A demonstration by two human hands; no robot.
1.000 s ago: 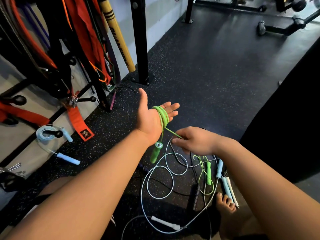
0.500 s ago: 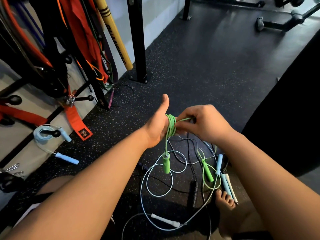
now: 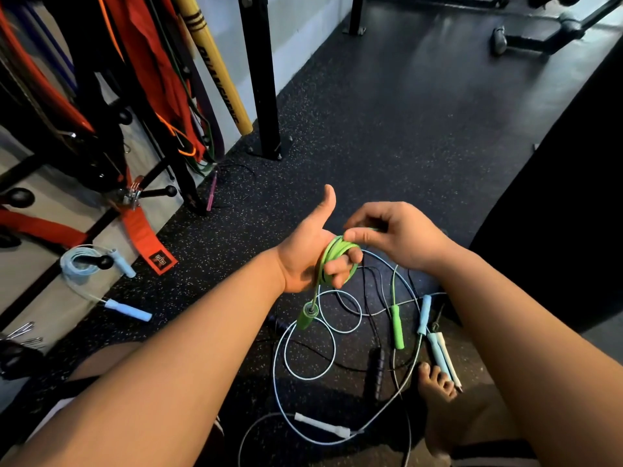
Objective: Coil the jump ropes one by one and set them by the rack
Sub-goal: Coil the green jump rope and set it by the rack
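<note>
Item in work: green jump rope (image 3: 332,256), centre of frame, wound in several turns round the fingers of the left hand (image 3: 303,261), which holds the coil with fingers curled in and thumb raised. The right hand (image 3: 401,237), just right of it, pinches the rope between thumb and forefinger at the top of the coil. One green handle (image 3: 306,319) hangs below the left hand. The second green handle (image 3: 397,326) lies on the floor (image 3: 387,129) lower right of centre, its cord running up toward the right hand. Loose stock on the floor beneath the hands: pale blue rope (image 3: 310,348) in open loops, white handle (image 3: 322,425) at bottom centre, blue handle (image 3: 424,313), two pale handles (image 3: 441,355) side by side just beside a bare foot (image 3: 435,382), black handle (image 3: 376,365). Left edge: light blue coiled rope (image 3: 79,267), looped round a black peg (image 3: 97,262) low on the rack (image 3: 101,129). Upper left: red straps (image 3: 148,55), yellow bar (image 3: 215,62).
</note>
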